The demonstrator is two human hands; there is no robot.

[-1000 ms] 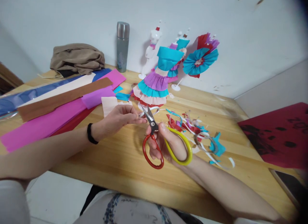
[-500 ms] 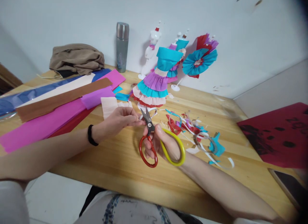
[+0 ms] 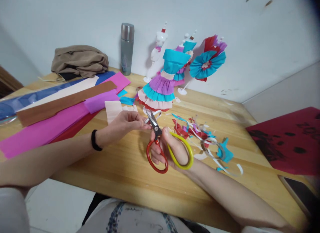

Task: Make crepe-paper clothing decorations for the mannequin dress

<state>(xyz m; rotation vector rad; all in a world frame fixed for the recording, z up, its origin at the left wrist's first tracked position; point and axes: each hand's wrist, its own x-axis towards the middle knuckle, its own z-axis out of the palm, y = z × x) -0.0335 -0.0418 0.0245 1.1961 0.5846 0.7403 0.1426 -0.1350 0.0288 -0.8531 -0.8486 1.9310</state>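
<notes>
My right hand (image 3: pixel 172 149) has its grip closed through the red and yellow loops of the scissors (image 3: pixel 162 143), blades slightly parted above the worktop (image 3: pixel 130 169). My left hand (image 3: pixel 120 124) pinches a thin paper strip (image 3: pixel 147 121) at the blades. The steel flask (image 3: pixel 127 48) stands capped by the wall, its contents hidden.

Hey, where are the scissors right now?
In the head view, the scissors are at centre frame in the right hand, above the wooden table, with their blades beside the left hand's fingertips and the paper scraps just to their right.
</notes>
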